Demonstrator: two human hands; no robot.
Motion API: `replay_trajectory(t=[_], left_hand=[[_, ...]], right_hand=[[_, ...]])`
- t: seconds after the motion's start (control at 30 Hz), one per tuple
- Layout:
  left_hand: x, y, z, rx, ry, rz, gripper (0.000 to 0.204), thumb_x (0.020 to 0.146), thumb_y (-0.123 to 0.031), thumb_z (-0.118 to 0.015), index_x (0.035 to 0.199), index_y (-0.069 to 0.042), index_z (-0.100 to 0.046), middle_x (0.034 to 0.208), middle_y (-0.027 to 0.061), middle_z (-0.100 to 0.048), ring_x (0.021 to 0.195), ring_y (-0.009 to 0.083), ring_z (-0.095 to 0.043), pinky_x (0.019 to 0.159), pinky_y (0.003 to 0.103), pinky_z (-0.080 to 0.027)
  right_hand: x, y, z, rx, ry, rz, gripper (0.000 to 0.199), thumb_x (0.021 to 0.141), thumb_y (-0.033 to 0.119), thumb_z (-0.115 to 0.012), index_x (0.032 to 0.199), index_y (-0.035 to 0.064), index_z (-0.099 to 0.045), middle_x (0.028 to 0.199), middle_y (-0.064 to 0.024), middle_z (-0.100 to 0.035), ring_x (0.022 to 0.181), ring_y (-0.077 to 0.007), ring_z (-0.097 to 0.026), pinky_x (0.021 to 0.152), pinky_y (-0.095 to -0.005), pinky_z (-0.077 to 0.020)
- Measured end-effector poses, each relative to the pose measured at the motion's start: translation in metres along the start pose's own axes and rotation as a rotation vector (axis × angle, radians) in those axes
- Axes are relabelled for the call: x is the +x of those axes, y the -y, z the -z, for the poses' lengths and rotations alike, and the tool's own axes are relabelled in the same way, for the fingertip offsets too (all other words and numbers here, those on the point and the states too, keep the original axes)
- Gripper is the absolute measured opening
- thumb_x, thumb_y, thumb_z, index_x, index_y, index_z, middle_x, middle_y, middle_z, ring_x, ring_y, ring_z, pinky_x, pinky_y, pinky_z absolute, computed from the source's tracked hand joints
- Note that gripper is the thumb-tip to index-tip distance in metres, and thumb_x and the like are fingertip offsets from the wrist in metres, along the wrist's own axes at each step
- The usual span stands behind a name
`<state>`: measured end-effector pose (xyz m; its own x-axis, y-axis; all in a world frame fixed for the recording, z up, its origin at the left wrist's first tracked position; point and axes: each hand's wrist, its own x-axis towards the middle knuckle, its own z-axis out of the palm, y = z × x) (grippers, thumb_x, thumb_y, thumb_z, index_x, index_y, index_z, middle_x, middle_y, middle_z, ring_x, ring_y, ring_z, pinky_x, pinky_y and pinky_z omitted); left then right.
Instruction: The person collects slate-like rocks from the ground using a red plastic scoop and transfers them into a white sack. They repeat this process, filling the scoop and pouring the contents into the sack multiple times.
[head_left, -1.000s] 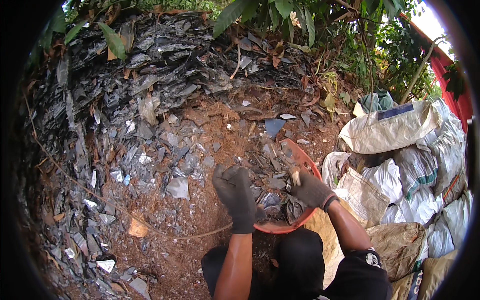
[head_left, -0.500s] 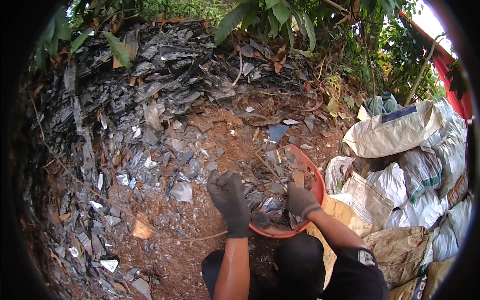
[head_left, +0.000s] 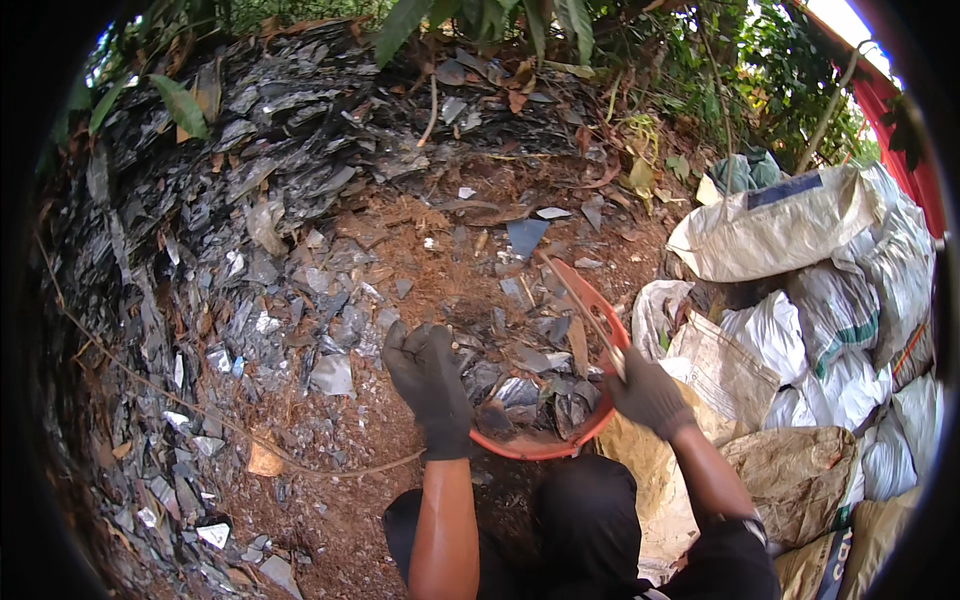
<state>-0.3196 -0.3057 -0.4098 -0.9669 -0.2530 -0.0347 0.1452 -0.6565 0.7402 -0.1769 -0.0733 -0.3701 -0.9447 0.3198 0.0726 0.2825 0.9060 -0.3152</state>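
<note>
A shallow orange-red basin (head_left: 612,312) with a slotted rim sits on the ground in front of my knees. Dark flat shards (head_left: 520,392), some shiny, lie in it with brown dirt. My right hand (head_left: 652,396), in a dark glove, is closed round a thin wooden stick (head_left: 585,305) at the basin's right side. The stick slants up and left along the rim. At the basin's left side is my gloved left hand (head_left: 430,385), its fingers curled; whatever they hold is hidden.
A bank of layered dark shards (head_left: 290,130) rises at the far left. White and tan sacks (head_left: 775,235) are piled on the right. A thin root or cord (head_left: 240,425) crosses the dirt at left. Leafy branches (head_left: 490,25) hang over the back.
My right hand has moved from inside the basin to the right, out past its rim, and the stick has swung with it. My left hand stays curled by the basin. The whole view has shifted slightly.
</note>
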Motion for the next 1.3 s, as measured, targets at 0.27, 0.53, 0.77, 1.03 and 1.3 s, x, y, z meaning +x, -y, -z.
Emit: replay_trajectory(t=[0.27, 0.53, 0.77, 1.03, 1.3], left_hand=[[0.014, 0.037, -0.004, 0.213, 0.1, -0.006, 0.047, 0.091, -0.005, -0.067, 0.127, 0.002, -0.039, 0.087, 0.0014, -0.053, 0.077, 0.0077, -0.051, 0.068, 0.026, -0.047], [0.004, 0.017, 0.001, 0.486, 0.127, -0.077, 0.043, 0.09, -0.012, -0.07, 0.124, 0.001, -0.046, 0.094, 0.0014, -0.055, 0.084, 0.0095, -0.051, 0.077, 0.026, -0.046], [0.03, 0.041, 0.053, 1.433, 0.784, 0.101, 0.085, 0.085, -0.047, -0.073, 0.143, 0.005, -0.038, 0.142, 0.0283, -0.046, 0.133, 0.0391, -0.047, 0.111, 0.045, -0.039], [0.006, 0.038, 0.152, 1.552, 1.143, 0.488, 0.066, 0.097, -0.057, -0.054, 0.132, -0.001, -0.053, 0.116, 0.023, -0.063, 0.111, 0.0334, -0.063, 0.096, 0.044, -0.048], [-0.01, -0.017, 0.199, 1.824, 0.914, -0.054, 0.04, 0.097, -0.048, -0.054, 0.109, -0.015, -0.073, 0.097, 0.0208, -0.072, 0.091, 0.0395, -0.069, 0.081, 0.049, -0.054]], right_hand=[[0.102, 0.012, -0.067, 0.004, 0.292, 0.232, 0.037, 0.093, 0.03, -0.057, 0.108, -0.0036, -0.057, 0.094, -0.0294, -0.069, 0.09, -0.0456, -0.068, 0.081, -0.0529, -0.0507], [-0.027, -0.072, -0.026, -0.21, 0.326, 0.169, 0.027, 0.09, 0.024, -0.06, 0.109, 0.006, -0.053, 0.079, -0.0204, -0.068, 0.074, -0.0428, -0.068, 0.067, -0.0541, -0.0522], [-0.113, -0.12, 0.009, -0.121, 0.351, 0.022, 0.031, 0.09, 0.027, -0.063, 0.11, 0.0062, -0.052, 0.065, -0.0217, -0.063, 0.064, -0.0452, -0.065, 0.06, -0.0554, -0.0504], [0.015, -0.107, 0.017, 0.21, -0.068, 0.097, 0.045, 0.092, 0.04, -0.062, 0.106, -0.0032, -0.056, 0.086, -0.0337, -0.064, 0.087, -0.0508, -0.064, 0.073, -0.0533, -0.0501], [0.26, -0.121, -0.111, 0.143, -0.2, -0.084, 0.048, 0.091, 0.041, -0.062, 0.109, -0.0041, -0.063, 0.101, -0.0289, -0.069, 0.097, -0.0459, -0.067, 0.084, -0.0508, -0.0513]])
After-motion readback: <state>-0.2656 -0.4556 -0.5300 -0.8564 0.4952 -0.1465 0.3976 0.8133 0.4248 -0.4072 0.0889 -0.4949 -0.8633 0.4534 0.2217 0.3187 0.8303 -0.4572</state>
